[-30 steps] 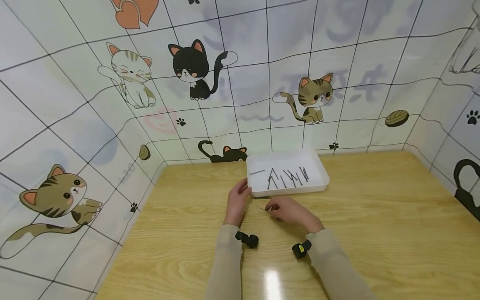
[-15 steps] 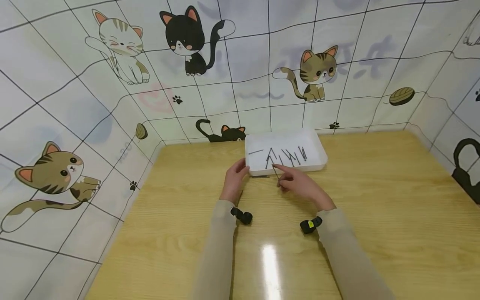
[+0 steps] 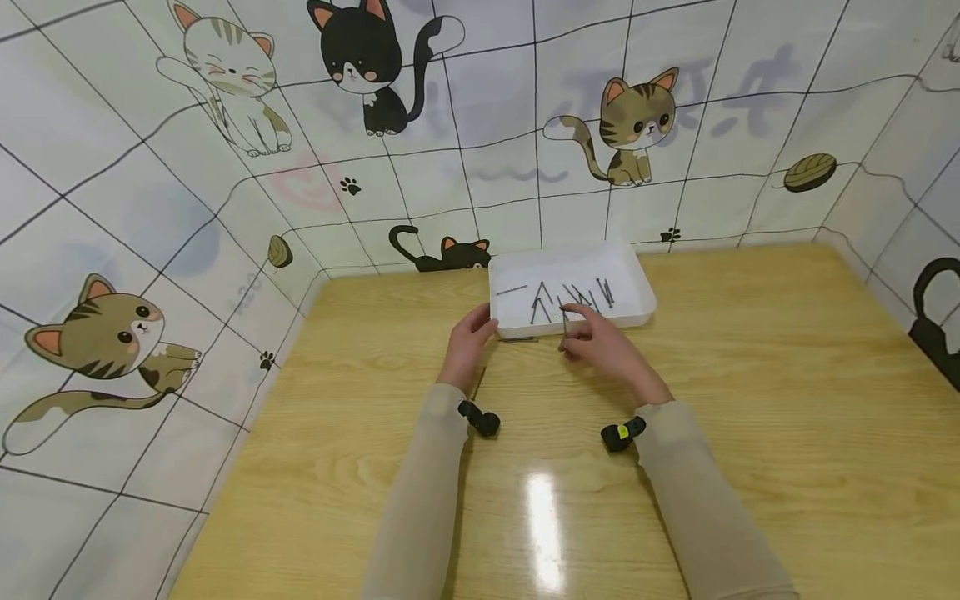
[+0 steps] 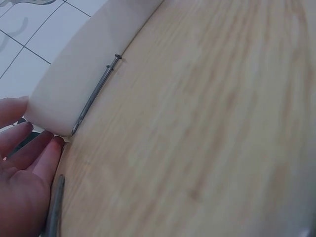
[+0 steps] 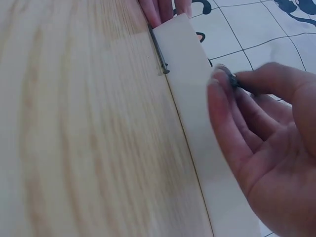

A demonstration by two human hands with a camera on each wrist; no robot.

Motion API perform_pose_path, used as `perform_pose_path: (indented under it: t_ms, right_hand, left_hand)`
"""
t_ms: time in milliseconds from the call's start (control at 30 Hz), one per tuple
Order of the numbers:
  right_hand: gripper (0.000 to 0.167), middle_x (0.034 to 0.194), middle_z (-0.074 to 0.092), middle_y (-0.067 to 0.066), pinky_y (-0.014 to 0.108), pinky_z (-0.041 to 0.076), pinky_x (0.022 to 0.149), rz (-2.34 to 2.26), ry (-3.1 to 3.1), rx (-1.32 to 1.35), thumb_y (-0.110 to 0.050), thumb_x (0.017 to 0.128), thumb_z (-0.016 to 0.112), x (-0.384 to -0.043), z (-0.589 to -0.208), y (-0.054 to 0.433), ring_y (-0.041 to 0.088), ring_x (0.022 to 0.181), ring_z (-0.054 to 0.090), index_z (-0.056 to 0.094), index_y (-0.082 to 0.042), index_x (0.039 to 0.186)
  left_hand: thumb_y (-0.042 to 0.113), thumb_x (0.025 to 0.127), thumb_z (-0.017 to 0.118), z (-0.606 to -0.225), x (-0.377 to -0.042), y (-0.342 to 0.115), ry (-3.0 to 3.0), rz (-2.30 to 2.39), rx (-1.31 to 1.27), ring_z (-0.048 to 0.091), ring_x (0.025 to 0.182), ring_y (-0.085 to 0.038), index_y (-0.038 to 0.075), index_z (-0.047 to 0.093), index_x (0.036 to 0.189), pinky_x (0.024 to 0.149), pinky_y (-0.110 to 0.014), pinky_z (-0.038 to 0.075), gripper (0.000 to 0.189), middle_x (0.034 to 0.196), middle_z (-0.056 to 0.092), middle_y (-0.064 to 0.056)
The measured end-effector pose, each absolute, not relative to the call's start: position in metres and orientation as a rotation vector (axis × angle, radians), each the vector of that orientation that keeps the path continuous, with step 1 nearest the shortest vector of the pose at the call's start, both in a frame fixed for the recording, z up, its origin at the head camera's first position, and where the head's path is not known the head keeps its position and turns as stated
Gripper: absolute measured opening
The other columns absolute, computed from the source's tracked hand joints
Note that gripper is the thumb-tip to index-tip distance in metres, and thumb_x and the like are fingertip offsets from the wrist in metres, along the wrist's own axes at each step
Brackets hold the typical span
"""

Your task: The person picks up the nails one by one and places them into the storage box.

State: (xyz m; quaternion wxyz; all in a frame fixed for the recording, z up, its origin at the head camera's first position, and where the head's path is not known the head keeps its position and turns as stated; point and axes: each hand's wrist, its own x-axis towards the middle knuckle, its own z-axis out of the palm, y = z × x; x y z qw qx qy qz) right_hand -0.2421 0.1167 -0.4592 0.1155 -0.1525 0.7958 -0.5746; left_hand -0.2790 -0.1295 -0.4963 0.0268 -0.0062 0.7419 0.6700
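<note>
A shallow white tray (image 3: 510, 321) stands near the back of the table with several dark nails (image 3: 533, 312) lying in it. My left hand (image 3: 465, 343) holds the tray's front left corner, fingers against its end. Over the tray's front wall, my right hand (image 3: 603, 350) pinches a nail (image 3: 565, 323) between thumb and fingers; the right wrist view shows only a small dark end of it. Two nails (image 4: 96, 94) lie side by side on the table along the front wall. Another nail (image 4: 55, 205) lies beside the left palm.
The wooden table (image 3: 337, 500) extends around the tray and forearms. A white wall (image 3: 510, 183) printed with cats and grid lines rises directly behind the tray. Light reflects off the table between the forearms.
My right hand has moved forward and right from the table to the tray's front wall, and the pinched nail has turned upright. The left hand stays at the corner. The head view has shifted.
</note>
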Motion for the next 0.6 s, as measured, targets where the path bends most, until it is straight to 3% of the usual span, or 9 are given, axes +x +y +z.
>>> perform_pose_path:
  t_ms: [167,333,600]
  right_hand:
    - [0.058,0.099,0.060,0.019,0.042,0.048,0.077,-1.818,2.380,-0.345,-0.012,0.090,0.053,-0.253,-0.450,0.122,0.035,0.089,0.058,0.025,-0.015,0.141]
    - [0.054,0.099,0.061,0.010,0.042,0.046,0.077,-1.707,2.614,-0.289,-0.018,0.090,0.054,-0.272,-0.441,0.135,0.027,0.086,0.058,0.030,-0.018,0.138]
    - [0.049,0.104,0.057,0.012,0.038,0.047,0.067,-1.528,2.765,-0.234,-0.015,0.090,0.052,-0.307,-0.431,0.152,0.028,0.085,0.061,0.035,-0.012,0.136]
  left_hand:
    - [0.025,0.090,0.054,-0.490,-0.278,-0.132,2.299,2.074,-0.035,0.041,0.115,-0.009,0.017,0.047,0.131,0.098,-0.034,0.031,0.042,0.128,0.048,0.004]
    - [0.027,0.089,0.055,-0.490,-0.279,-0.132,2.284,2.067,-0.039,0.041,0.116,-0.008,0.020,0.048,0.129,0.099,-0.034,0.031,0.041,0.127,0.048,0.007]
    - [0.027,0.089,0.055,-0.493,-0.273,-0.127,2.251,2.068,-0.066,0.041,0.117,-0.012,0.018,0.048,0.130,0.099,-0.037,0.031,0.043,0.129,0.047,0.003]
